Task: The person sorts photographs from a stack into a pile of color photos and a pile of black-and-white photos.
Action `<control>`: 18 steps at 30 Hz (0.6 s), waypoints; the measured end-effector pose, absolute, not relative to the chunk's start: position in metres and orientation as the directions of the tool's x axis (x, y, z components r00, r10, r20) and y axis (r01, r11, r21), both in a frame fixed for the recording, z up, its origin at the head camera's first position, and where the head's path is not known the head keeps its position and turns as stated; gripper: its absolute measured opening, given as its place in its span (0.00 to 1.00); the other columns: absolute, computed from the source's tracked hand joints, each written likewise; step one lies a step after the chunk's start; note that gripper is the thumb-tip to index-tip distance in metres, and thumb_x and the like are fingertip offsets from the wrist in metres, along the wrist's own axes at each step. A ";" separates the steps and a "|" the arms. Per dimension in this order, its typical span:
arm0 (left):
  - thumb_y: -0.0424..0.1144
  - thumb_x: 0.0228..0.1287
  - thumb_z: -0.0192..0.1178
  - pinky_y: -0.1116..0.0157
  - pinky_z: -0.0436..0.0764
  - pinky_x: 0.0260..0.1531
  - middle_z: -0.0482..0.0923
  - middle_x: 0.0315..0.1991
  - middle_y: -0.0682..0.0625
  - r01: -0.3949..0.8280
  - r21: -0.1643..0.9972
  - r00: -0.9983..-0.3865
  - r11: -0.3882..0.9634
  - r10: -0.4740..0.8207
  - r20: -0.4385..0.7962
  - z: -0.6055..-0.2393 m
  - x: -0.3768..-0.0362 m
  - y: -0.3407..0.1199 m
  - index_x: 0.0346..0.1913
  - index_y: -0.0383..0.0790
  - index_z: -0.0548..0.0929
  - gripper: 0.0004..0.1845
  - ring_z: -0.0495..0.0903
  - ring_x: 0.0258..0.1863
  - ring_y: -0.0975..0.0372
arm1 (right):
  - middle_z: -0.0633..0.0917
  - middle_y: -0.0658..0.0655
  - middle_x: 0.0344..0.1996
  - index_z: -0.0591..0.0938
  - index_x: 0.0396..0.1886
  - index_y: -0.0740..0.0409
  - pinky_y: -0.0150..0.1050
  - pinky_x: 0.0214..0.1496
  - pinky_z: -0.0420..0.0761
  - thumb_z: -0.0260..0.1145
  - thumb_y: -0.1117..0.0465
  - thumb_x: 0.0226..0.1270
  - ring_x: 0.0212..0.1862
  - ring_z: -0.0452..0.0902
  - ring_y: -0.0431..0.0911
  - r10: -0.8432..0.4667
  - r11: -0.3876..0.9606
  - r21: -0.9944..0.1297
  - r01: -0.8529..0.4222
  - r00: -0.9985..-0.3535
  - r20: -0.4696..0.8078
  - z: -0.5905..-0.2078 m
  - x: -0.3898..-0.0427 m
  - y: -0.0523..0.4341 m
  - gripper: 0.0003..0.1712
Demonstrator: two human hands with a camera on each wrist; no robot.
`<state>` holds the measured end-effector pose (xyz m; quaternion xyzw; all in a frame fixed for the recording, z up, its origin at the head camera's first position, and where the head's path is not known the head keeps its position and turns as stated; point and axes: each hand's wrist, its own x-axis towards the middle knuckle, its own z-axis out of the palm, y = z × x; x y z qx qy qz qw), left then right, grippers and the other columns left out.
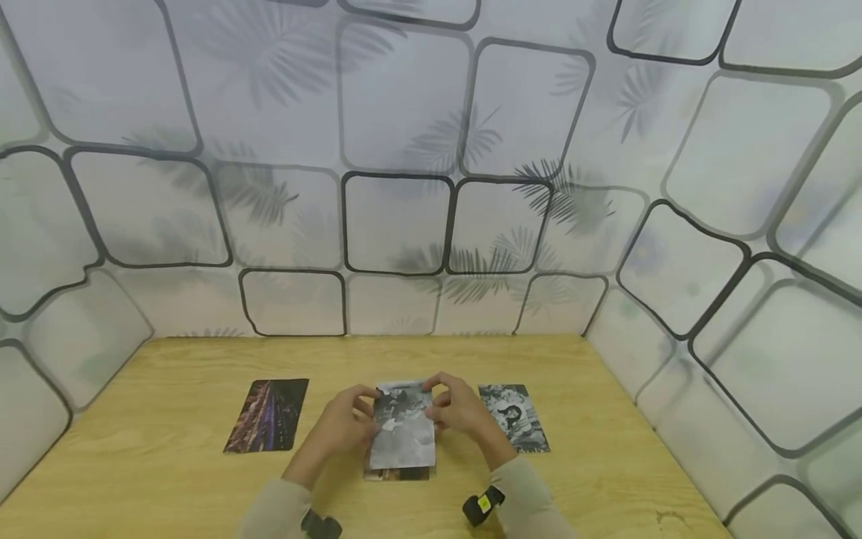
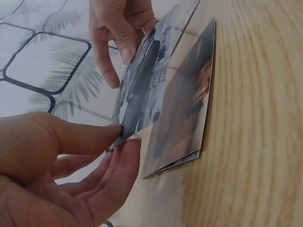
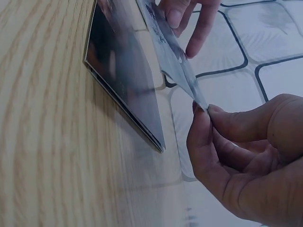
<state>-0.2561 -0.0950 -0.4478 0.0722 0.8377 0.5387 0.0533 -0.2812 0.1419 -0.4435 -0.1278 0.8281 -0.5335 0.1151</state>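
Note:
A black-and-white photo print (image 1: 404, 442) is held up off the table, between both hands. My left hand (image 1: 341, 424) pinches its left side between thumb and fingers. At the opposite side my right hand (image 1: 463, 410) pinches the edge, as the right wrist view also shows. Under the raised photo lies a small stack of prints (image 2: 182, 109), the top one dark and coloured; the head view shows only its near edge.
On the wooden table (image 1: 168, 486), a colour night-city photo (image 1: 269, 415) lies to the left. A black-and-white photo of a person (image 1: 515, 418) lies to the right. A patterned wall (image 1: 397, 224) stands behind the table and along its sides.

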 end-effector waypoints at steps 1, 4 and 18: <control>0.19 0.54 0.69 0.59 0.90 0.29 0.81 0.43 0.36 0.069 0.913 -0.983 0.403 0.184 -0.007 -0.448 -0.256 -0.095 0.61 0.29 0.77 0.29 0.86 0.32 0.57 | 0.79 0.52 0.21 0.77 0.61 0.63 0.41 0.32 0.85 0.66 0.73 0.70 0.24 0.77 0.44 -0.334 0.398 -0.913 -0.086 -0.941 -0.057 -0.443 -0.281 0.142 0.21; 0.20 0.55 0.69 0.60 0.90 0.28 0.81 0.41 0.37 0.090 0.915 -0.979 0.393 0.202 0.009 -0.449 -0.254 -0.096 0.62 0.30 0.76 0.29 0.86 0.31 0.58 | 0.83 0.57 0.25 0.78 0.61 0.63 0.43 0.34 0.88 0.68 0.72 0.69 0.26 0.80 0.44 -0.326 0.404 -0.912 -0.072 -0.943 -0.070 -0.442 -0.279 0.142 0.22; 0.22 0.61 0.68 0.60 0.90 0.26 0.85 0.36 0.39 0.163 0.934 -0.946 0.319 0.321 0.055 -0.452 -0.257 -0.083 0.63 0.28 0.74 0.27 0.86 0.26 0.59 | 0.78 0.52 0.22 0.80 0.53 0.67 0.47 0.37 0.90 0.68 0.71 0.68 0.25 0.79 0.45 -0.376 0.435 -0.895 -0.094 -0.923 -0.085 -0.426 -0.284 0.165 0.15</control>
